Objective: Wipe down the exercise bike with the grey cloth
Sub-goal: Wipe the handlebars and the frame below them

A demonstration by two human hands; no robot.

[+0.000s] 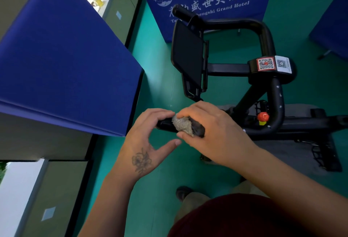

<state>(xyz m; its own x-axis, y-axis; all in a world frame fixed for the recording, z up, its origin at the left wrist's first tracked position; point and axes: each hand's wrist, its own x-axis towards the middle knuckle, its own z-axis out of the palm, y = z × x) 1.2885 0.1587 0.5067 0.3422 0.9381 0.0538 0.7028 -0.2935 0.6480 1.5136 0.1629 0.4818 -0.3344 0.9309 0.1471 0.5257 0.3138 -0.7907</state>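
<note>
I am gripping the grey cloth (183,125) around the exercise bike (263,78) handlebar end with my right hand (212,133); my left hand (148,137), at 9 o'clock, is apparently touching the handlebar tip, fingers loosely curled.

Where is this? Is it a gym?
Probably a hotel's exercise room. A black exercise bike stands on a green floor, and the blue banner behind it reads "Grand Hotel".

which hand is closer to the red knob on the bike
Right. The right hand, wrapping the cloth, sits just left of the red knob; the left hand is farther left.
</note>
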